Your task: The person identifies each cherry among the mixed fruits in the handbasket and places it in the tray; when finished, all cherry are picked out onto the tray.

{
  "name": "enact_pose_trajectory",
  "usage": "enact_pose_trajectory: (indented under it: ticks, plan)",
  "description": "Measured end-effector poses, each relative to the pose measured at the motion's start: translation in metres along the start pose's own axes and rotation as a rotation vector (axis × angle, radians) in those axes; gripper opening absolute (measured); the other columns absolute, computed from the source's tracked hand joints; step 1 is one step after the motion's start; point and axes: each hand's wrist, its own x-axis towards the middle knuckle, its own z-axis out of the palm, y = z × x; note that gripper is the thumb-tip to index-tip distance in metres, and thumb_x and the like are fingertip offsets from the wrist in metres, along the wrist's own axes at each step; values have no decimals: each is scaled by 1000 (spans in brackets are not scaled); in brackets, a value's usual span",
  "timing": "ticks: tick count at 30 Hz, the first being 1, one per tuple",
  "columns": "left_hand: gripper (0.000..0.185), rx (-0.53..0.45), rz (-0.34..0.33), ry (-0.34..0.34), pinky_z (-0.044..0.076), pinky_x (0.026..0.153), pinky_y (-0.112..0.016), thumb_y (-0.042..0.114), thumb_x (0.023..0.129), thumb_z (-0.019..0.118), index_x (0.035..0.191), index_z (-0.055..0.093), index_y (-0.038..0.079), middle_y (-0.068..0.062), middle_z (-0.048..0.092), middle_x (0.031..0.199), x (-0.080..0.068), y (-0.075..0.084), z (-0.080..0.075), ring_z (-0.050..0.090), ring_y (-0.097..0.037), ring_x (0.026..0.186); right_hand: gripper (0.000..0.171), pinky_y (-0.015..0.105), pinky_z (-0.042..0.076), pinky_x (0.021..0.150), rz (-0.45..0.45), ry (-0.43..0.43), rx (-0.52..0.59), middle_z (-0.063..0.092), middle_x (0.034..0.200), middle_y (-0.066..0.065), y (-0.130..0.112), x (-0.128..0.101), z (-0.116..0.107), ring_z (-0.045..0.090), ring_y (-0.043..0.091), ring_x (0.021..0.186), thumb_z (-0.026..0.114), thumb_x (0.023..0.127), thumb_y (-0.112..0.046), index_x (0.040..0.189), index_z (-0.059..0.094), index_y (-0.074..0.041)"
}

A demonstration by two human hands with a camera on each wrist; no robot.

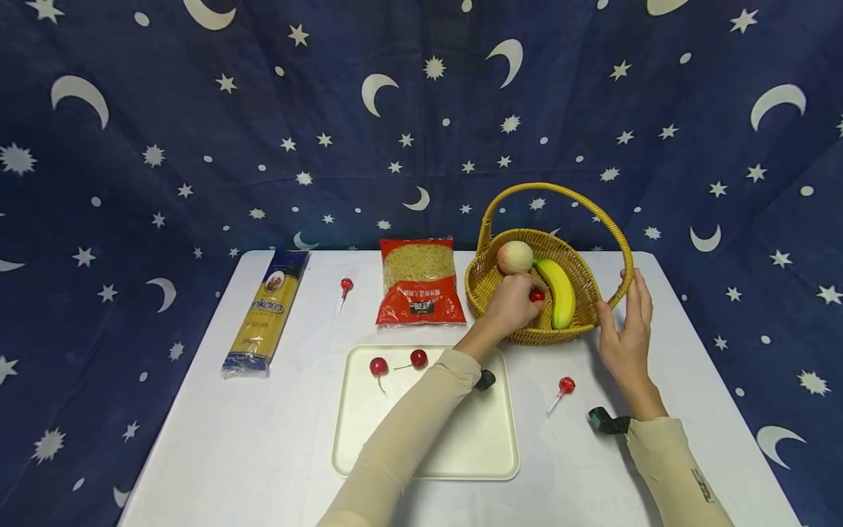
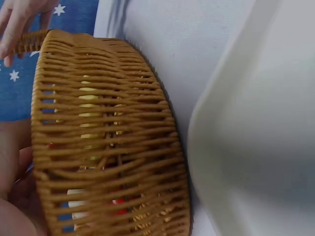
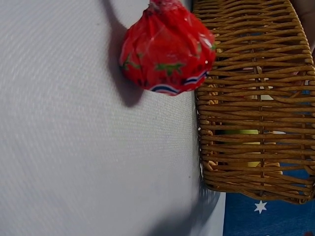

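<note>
The left hand (image 1: 512, 304) reaches over the wicker basket's (image 1: 487, 289) near rim, fingers curled round a small red cherry (image 1: 536, 296) inside it. The right hand (image 1: 628, 333), fingers straight, touches the basket's handle at 3 o'clock. A peach (image 1: 514, 257) and banana (image 1: 558, 291) lie in the basket. At 7 o'clock, a cream tray (image 1: 484, 446) holds two cherries (image 1: 398, 362).

**Item count, single frame**

Cherries: 3, two (image 1: 378, 366) (image 1: 418, 358) on the tray (image 1: 474, 446), one (image 1: 536, 296) in the basket (image 1: 487, 282). Lollipops: 2 (image 1: 345, 285) (image 1: 565, 386). Pasta packs: 2, spaghetti (image 1: 266, 311) and noodles (image 1: 418, 282). Peach (image 1: 514, 257): 1. Banana (image 1: 558, 291): 1. Tray: 1. Basket: 1. Hands: 2 (image 1: 512, 304) (image 1: 628, 329).
</note>
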Motion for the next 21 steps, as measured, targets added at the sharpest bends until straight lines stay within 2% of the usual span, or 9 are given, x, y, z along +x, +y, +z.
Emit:
enact_pose_trajectory:
  ticks: [5,14,18,21]
  plan:
    - [23,-84,-20,95,57,91,-19,19,97,79,120,80,19,2,79,125,-10,-6,-10,74,-11,111,74,45,17,136,1,10,8,33,171,19,1,0,2,24,40,163,64,100,6,166,37,-12]
    - [24,-223,9,279,56,109,-30,17,96,80,120,79,14,-1,77,125,-30,-20,-31,72,-18,122,71,47,18,136,9,2,8,32,172,16,-2,-1,-1,24,38,164,64,100,3,165,39,-14]
    - [24,-247,29,349,57,107,-29,15,95,80,119,79,13,-1,78,123,-40,-24,-42,73,-17,120,72,44,18,136,20,-4,11,32,173,14,-3,-1,-2,23,34,164,65,102,0,166,37,-16]
    - [25,-260,49,403,58,104,-26,13,94,80,119,79,12,-2,78,122,-49,-27,-50,74,-17,117,72,44,17,136,17,3,12,33,172,15,-3,-1,-1,23,37,164,65,101,2,166,38,-15]
